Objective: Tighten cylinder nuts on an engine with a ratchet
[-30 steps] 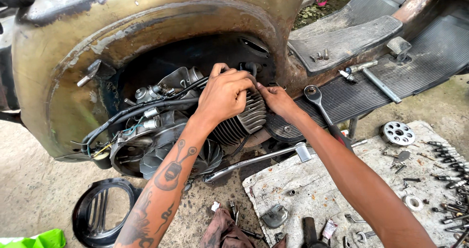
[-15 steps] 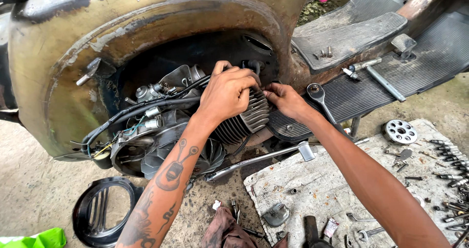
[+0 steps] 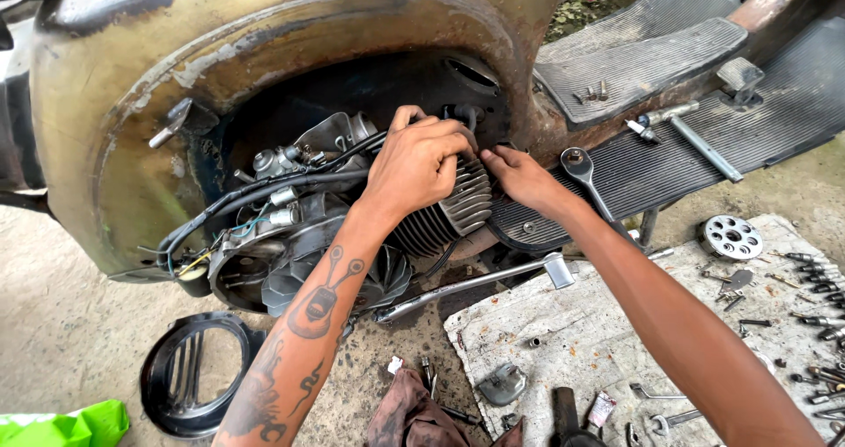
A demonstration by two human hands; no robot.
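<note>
Under the curled fingers of the left hand [image 3: 421, 164] sits the grey finned metal engine cylinder [image 3: 449, 208], which the hand grasps from above; the right hand [image 3: 521, 176] presses its fingers against the cylinder's far end, though whether they pinch anything I cannot tell. Just right of the right hand, one silver ring spanner [image 3: 588, 179] lies on the black ribbed footboard [image 3: 704, 161]. Below both hands a chrome kick-start lever [image 3: 480, 282] juts out. Lower left of the grip, one black round fan cover [image 3: 189, 375] rests on the concrete floor [image 3: 62, 341].
</note>
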